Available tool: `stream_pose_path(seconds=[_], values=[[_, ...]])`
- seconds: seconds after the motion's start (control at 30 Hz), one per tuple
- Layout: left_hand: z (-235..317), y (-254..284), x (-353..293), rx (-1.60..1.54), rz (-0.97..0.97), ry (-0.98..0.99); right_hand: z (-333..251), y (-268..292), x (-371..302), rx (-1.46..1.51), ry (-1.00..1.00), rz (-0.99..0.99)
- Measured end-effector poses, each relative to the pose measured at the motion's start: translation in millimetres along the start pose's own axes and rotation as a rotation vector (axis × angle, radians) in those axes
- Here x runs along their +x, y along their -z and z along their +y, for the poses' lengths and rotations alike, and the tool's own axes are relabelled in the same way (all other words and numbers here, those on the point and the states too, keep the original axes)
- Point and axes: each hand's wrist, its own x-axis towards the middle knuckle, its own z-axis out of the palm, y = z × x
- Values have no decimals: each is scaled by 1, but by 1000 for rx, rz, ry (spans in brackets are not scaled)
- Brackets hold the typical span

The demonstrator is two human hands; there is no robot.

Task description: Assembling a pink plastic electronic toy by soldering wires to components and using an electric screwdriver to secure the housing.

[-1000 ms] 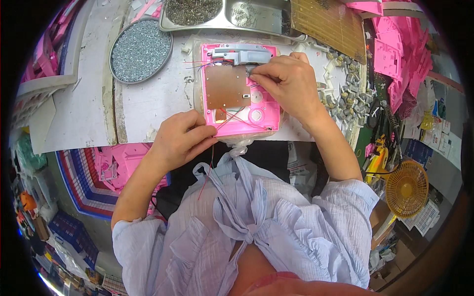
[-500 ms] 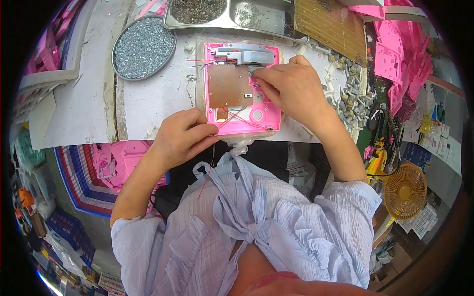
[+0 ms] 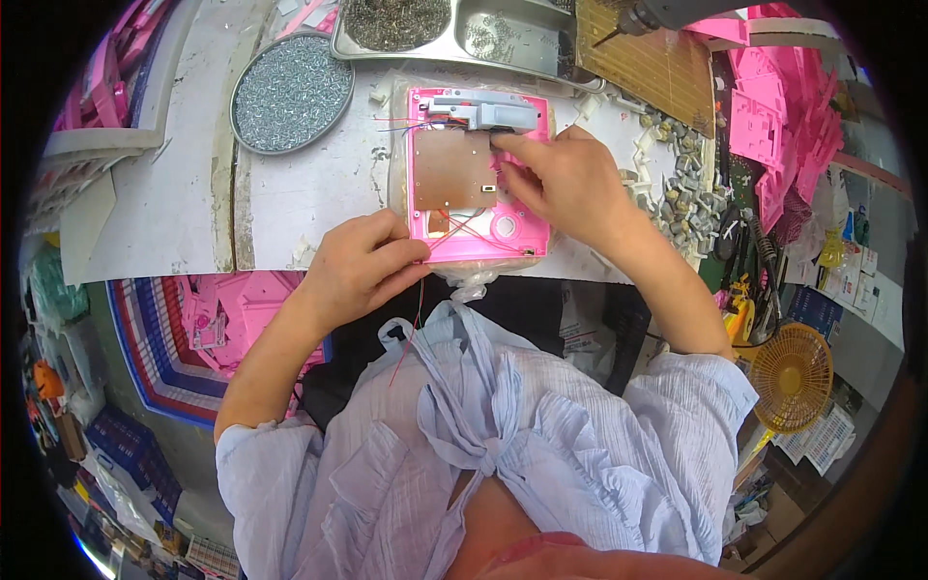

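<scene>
A pink plastic housing point(image 3: 478, 253) lies on a plastic-wrapped pad in front of me. Inside it sit a flat brown circuit board point(image 3: 452, 172) and, along the far side, a grey plastic part point(image 3: 503, 116). Thin red and dark wires point(image 3: 454, 224) run across the near end; one hangs over the front edge. My left hand point(image 3: 362, 263) grips the near left corner of the housing between thumb and fingers. My right hand point(image 3: 580, 184) is closed at the board's far right corner; whatever is under its fingertips is too small to tell.
A round tray of small metal screws point(image 3: 293, 94) stands at the far left, beside a steel compartment tray point(image 3: 464, 50). A power screwdriver point(image 3: 643, 17) hangs at the far right. Small metal and white parts point(image 3: 677, 179) are heaped on the right; pink parts point(image 3: 242, 319) fill a basket below left.
The power screwdriver has come into view at the upper right. My right fingers have shifted slightly at the board's corner; my left hand keeps its hold on the housing.
</scene>
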Motion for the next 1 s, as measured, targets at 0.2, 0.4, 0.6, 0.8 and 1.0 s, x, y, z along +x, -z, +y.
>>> stream_pose_path(seconds=[0.2,0.4,0.6,0.8,1.0], values=[[-1,0,-1,2,5,-1,1,5,-3,-165,173,-9],[0,-1,-1,7,17,5,12,21,7,-172,299,-174],[0,-2,-2,12,10,13,18,14,2,189,109,-100],[-2,0,-2,21,-15,8,8,12,-2,-63,216,-38],[-2,2,1,44,-29,-3,6,35,22,-293,179,-453]])
